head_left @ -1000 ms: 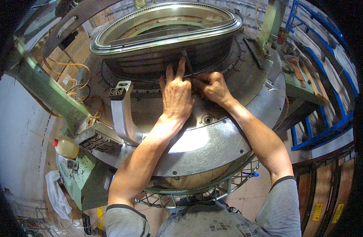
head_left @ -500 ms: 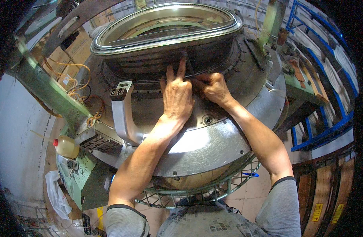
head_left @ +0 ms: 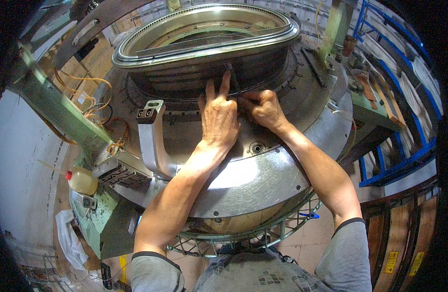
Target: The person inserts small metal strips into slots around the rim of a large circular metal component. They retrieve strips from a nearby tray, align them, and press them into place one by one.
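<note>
In a seeming positioning step, the left hand (head_left: 218, 120), fingers spread, touched a dark strip (head_left: 235, 82) beside the metal drum (head_left: 175, 82) while the right hand (head_left: 267, 112) apparently pinched the strip's lower end, steadiness probably needed next.

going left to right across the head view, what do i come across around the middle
Red-capped bottle, upright metal bracket, left hand, right hand, blue rack.

No legible txt. 2 yellow labels (head_left: 391, 262) w/ dark print on wood panels (head_left: 398, 231), lower R; white tag (head_left: 82, 98) on carton (head_left: 87, 86), L, too small.
</note>
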Available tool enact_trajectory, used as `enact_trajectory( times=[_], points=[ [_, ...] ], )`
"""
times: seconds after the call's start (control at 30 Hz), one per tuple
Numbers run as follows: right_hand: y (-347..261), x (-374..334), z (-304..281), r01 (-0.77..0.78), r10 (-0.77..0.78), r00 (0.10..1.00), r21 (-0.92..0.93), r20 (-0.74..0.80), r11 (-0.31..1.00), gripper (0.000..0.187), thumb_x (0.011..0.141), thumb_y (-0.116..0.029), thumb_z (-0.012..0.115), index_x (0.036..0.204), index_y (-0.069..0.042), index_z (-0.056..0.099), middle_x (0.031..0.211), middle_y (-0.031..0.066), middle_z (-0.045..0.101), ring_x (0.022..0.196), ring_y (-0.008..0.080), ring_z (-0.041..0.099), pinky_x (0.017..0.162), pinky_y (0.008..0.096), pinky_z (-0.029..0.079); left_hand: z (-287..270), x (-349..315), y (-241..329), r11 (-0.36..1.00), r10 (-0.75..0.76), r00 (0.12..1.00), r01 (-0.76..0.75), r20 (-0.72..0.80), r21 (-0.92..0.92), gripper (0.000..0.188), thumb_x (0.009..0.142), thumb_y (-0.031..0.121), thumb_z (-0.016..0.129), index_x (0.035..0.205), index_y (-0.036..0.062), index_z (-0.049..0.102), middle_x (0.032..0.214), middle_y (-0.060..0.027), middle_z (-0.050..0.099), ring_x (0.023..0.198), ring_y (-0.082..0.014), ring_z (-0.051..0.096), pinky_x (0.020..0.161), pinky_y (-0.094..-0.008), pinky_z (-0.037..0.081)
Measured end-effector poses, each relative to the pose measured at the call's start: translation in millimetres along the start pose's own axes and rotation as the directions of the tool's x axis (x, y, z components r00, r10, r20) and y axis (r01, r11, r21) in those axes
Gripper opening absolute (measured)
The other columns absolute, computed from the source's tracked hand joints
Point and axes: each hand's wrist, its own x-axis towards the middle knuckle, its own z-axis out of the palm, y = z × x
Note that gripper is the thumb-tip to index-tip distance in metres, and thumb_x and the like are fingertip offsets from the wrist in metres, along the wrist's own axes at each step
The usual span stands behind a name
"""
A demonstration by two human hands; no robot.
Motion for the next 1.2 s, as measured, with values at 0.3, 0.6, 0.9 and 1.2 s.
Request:
enact_trajectory(
  times=[0.3,0.6,0.9,1.2],
  points=[
    [-4.2,2.1,-4.7,-0.127,0.127,0.988,-0.003,0.089,0.992,0.018,0.084,-0.011,0.068,0.096,-0.002,0.077,0.089,0.0240,0.072,0.074,0.0269,0.075,0.068,0.0380,0.056,-7.5,2.0,2.1,1.000,0.022,1.000,-0.022,0.003,0.013,0.020,0.062,0.003,0.078,0.081,-0.0025,0.075,0.159,-0.0223,0.038,0.133,-0.0541,0.044,0.110,-0.0533,0.045],
    [-3.1,2.0,-2.6,-0.090,0.091,0.995,-0.020,0.038,0.996,0.017,0.085,-0.013,0.068,0.095,-0.002,0.076,0.088,0.0247,0.071,0.075,0.0299,0.075,0.069,0.0397,0.056,-10.8,2.5,2.2,0.999,0.032,0.999,-0.032,0.004,0.022,0.020,0.061,0.004,0.078,0.080,-0.0023,0.075,0.159,-0.0218,0.038,0.132,-0.0541,0.044,0.106,-0.0561,0.047],
    [0.0,1.7,-0.2,-0.053,0.053,0.999,-0.006,0.013,0.999,0.017,0.085,-0.013,0.068,0.095,-0.001,0.076,0.088,0.0251,0.071,0.074,0.0313,0.075,0.068,0.0397,0.056,-10.0,4.2,-0.4,0.999,0.039,0.999,-0.039,0.013,0.036,0.017,0.062,0.004,0.077,0.078,-0.0014,0.075,0.160,-0.0176,0.038,0.130,-0.0541,0.044,0.100,-0.0570,0.050],
    [-0.7,1.7,-0.4,-0.050,0.051,0.999,-0.043,0.016,0.998,0.019,0.090,-0.018,0.072,0.095,0.000,0.077,0.075,0.0181,0.074,0.064,0.0147,0.068,0.060,0.0337,0.053,-11.0,5.0,-0.6,0.998,0.040,0.999,-0.041,0.033,0.041,0.015,0.064,0.003,0.076,0.078,-0.0009,0.076,0.161,-0.0150,0.038,0.127,-0.0541,0.045,0.101,-0.0557,0.050]
  ],
)
